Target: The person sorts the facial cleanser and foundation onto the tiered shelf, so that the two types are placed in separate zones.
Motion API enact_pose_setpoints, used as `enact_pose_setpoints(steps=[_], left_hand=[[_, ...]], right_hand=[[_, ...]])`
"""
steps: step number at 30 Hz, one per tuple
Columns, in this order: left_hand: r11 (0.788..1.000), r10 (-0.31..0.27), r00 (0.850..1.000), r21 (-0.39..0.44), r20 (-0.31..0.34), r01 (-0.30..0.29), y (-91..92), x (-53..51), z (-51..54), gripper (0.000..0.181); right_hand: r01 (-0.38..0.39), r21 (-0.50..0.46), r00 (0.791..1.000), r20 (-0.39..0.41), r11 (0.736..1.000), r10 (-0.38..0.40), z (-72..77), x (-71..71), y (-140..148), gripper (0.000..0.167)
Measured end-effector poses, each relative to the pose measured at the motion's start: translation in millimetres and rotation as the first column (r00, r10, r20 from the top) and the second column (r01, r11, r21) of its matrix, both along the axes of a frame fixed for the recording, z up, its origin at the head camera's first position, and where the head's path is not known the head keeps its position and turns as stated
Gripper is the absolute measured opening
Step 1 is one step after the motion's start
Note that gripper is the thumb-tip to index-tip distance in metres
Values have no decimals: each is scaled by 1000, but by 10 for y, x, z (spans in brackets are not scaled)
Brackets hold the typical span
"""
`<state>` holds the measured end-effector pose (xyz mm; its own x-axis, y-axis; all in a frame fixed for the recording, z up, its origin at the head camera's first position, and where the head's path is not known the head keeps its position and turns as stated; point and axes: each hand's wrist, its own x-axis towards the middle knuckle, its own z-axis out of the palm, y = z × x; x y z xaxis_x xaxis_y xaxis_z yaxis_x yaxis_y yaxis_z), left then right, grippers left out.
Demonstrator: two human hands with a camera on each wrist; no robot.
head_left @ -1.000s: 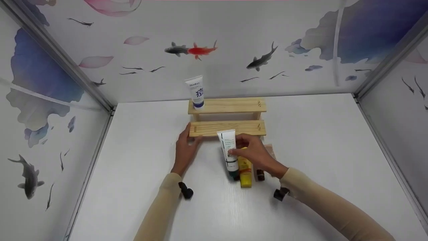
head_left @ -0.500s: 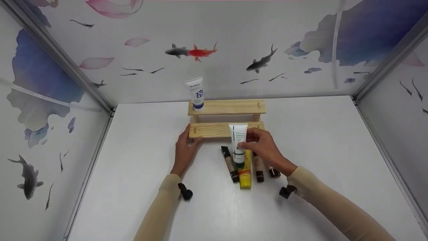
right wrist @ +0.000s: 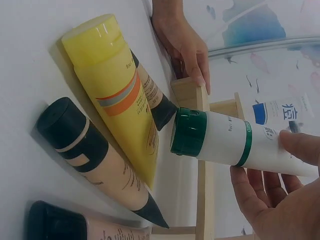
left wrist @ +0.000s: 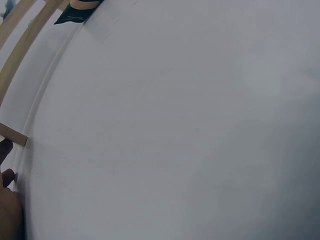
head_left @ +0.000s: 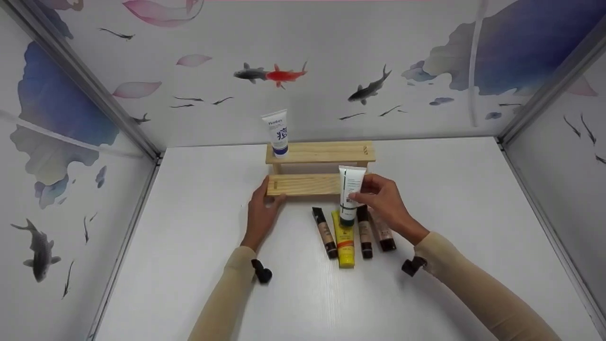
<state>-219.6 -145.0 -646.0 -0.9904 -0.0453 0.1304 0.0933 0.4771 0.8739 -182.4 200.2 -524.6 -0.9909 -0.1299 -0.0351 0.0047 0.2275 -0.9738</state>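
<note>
My right hand (head_left: pixel 386 199) holds a white tube with a dark green cap (head_left: pixel 351 196) between thumb and fingers. It is upright, cap down, in front of the lower shelf's right part and off the table. In the right wrist view the green cap (right wrist: pixel 189 131) shows clear of the shelf edge. My left hand (head_left: pixel 261 213) grips the left end of a two-step wooden rack (head_left: pixel 303 184), its thumb at the front edge. A white tube with a blue cap (head_left: pixel 278 133) stands on the upper step at the left.
On the table before the rack lie a yellow tube (head_left: pixel 346 246), a slim beige tube with black ends (head_left: pixel 325 233), another beige one (head_left: pixel 364 232) and a wider beige tube (head_left: pixel 383 233) partly behind the right hand. Printed walls (head_left: pixel 303 113) enclose the back and sides.
My right hand has carried the white green-capped tube rightward and up, from over the lying tubes to the front of the lower shelf. The left hand stays at the rack's end.
</note>
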Motion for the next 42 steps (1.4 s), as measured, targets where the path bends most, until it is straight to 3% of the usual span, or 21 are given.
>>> enact_pose_setpoints(steps=[14, 23, 42], left_hand=[[1000, 5, 1000, -6, -3, -5, 3, 0, 3, 87], [999, -22, 998, 41, -51, 24, -18, 5, -6, 84], [997, -15, 999, 71, -45, 18, -14, 8, -14, 82]], right_hand=[[17, 26, 997, -75, 1000, -15, 112, -96, 87, 41], [17, 19, 994, -105, 1000, -14, 224, -230, 73, 43], [1, 29, 981, -193, 1000, 4, 366, -444, -14, 37]])
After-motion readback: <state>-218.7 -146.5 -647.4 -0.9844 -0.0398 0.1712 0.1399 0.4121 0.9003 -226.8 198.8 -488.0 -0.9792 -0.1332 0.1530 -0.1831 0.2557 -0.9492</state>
